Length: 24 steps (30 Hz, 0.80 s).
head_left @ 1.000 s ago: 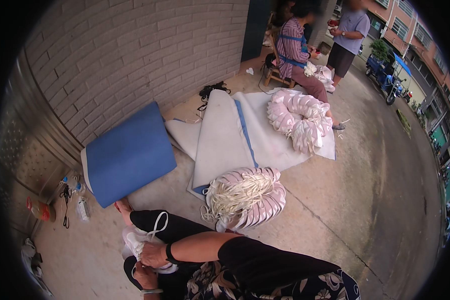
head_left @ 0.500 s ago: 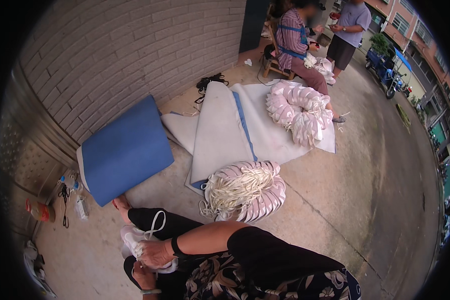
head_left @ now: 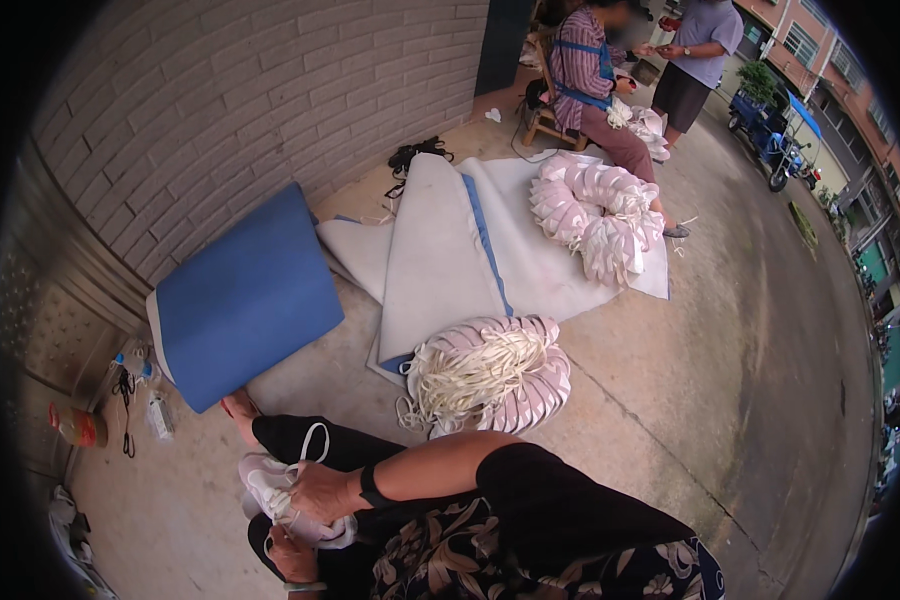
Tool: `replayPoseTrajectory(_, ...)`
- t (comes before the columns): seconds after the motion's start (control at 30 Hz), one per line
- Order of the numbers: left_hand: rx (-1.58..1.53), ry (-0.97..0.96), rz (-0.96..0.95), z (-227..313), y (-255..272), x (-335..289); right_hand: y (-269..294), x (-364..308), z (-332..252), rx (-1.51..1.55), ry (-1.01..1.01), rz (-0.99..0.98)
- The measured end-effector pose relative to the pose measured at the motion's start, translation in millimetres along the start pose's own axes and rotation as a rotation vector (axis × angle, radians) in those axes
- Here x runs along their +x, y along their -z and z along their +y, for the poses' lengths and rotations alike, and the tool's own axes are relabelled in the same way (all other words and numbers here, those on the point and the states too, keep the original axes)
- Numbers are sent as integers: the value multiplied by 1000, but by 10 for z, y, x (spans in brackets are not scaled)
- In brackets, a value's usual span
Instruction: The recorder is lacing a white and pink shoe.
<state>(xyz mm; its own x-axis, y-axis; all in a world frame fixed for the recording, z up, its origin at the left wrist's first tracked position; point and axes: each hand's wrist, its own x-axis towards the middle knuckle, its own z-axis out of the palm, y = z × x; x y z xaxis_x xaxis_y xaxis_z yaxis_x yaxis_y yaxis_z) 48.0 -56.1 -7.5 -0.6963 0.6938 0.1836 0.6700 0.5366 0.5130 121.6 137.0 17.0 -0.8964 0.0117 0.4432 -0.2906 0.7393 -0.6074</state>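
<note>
A pale pink and white sneaker (head_left: 263, 478) rests on my lap, its toe to the upper left. My right hand (head_left: 320, 492), with a black band at the wrist, lies over the laced front, its fingers curled down. A white shoelace (head_left: 315, 430) rises in a loop beside it and runs down to this hand. My left hand (head_left: 292, 556), wearing a pale bangle, is closed against the near side of the sneaker. Its fingertips are partly hidden, as are those of the right hand.
Ahead lies a bundle of pink sneaker uppers (head_left: 530, 375) with cream laces; another ring of uppers (head_left: 600, 210) sits on white sheeting (head_left: 440, 260). A blue folded mat (head_left: 250, 295) stands by the brick wall. Bottles (head_left: 158, 412) are at left. Two people (head_left: 590, 80) are farther off.
My right hand has shifted slightly right along the sneaker, uncovering more of its laced front. My left hand has moved slightly. The lace loop has narrowed a little.
</note>
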Motion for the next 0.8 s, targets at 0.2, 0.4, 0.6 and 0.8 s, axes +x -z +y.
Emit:
replayPoseTrajectory(0.2, 38, -15, 20, 94, 37, -5, 664, -757, 875, -170, -297, 331)
replayPoseTrajectory(0.4, 198, 107, -42, 85, -78, -81, 1307, -1636, 1355, -419, -613, 164)
replayPoseTrajectory(0.6, 320, 72, -95, 92, 4, -70, 925, -1135, 1116, -332, -618, -276)
replayPoseTrajectory(0.8, 250, -49, 73, 268, 86, 5, 526, -497, 866, -276, -357, -229)
